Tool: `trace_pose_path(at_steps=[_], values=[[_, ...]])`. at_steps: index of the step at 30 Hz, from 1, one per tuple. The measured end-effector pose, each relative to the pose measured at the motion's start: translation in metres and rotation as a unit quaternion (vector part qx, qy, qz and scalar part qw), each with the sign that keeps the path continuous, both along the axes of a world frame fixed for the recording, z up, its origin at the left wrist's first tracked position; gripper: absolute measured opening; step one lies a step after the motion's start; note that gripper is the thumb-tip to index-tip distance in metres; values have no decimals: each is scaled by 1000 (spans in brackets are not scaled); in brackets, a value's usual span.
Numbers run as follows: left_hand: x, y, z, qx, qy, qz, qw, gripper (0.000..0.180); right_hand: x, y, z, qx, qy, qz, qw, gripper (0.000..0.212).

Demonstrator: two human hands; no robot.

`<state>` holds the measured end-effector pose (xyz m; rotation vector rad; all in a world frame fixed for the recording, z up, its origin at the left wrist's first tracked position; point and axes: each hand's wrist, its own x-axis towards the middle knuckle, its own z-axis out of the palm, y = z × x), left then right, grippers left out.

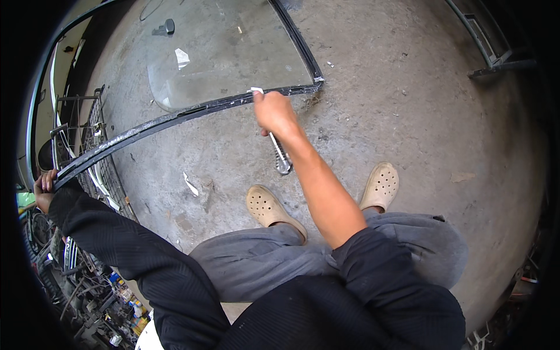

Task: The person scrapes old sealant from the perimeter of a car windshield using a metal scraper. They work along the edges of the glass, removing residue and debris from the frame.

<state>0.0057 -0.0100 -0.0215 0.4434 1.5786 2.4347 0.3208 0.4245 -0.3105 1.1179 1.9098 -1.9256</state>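
Observation:
A large dark metal window frame [169, 119] with a scuffed, grooved edge runs from the lower left to a corner at the upper middle. My left hand [45, 189] is closed around its lower left end. At the near rail, close to the right corner, my right hand [274, 112] is closed, with its thumb against the rail and a small white piece [256, 90] at the fingertips. A slim tool with a pale shaft and ribbed grey end [282, 156] sticks out below that fist; its other end is hidden. A clear glass pane [221, 73] with a rounded corner shows inside the frame.
White scraps [182, 58] and a dark tool-like object [165, 27] lie on the concrete floor [373, 105]. A wire rack [93, 125] stands at the left, above a pile of mixed parts [87, 286]. Another metal frame [496, 61] is at the upper right.

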Motion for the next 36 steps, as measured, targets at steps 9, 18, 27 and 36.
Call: trace_pose_path(at_steps=[9, 18, 27, 36], values=[[-11, -16, 6, -30, 43, 7, 999, 17, -1, -19, -22, 154, 13, -68, 986, 53], [-3, -1, 7, -29, 5, 15, 999, 24, 5, -14, -24, 31, 42, -97, 994, 51], [3, 6, 6, 1, -8, 7, 1000, 24, -3, -34, -6, 76, 59, -52, 994, 52], [9, 20, -3, -27, 29, 106, 994, 24, -3, -41, 18, 50, 63, -12, 997, 50]])
